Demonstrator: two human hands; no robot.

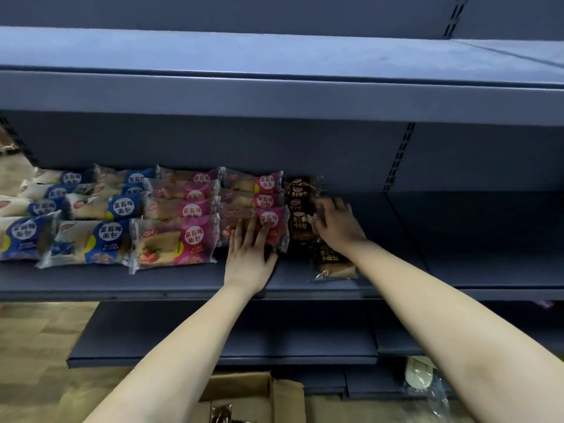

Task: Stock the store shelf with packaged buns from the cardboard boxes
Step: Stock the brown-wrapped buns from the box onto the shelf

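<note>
On the dark blue-grey metal store shelf [171, 280], at nine o'clock in the view, two columns of blue-and-white plastic-wrapped blueberry bun packets [100, 239] are laid flat, running from the front edge towards the back panel. Just beside them, at their three o'clock, two columns of pink-and-clear plastic-wrapped strawberry bun packets [178, 242] are laid the same way. The left hand [250, 254] is laid flat, fingers straight and spread, on the front packet of the second pink column; nothing is gripped by it. At six o'clock in the view, below the lower shelves, an open brown cardboard box [247, 389] is seen on the floor, with a dark packet partly visible inside.

At the pink packets' three o'clock, touching them, a column of dark brown plastic-wrapped small-bun packets [300, 209] is set. The right hand [338, 222] is placed against this column's far side, fingers bent over the wrappers; whether a packet is gripped or only pressed cannot be told. A front dark brown packet [332, 264] lies at that hand's six o'clock, partly covered by the forearm. At five o'clock in the view, low down, a clear plastic bag [424, 381] is seen.
</note>
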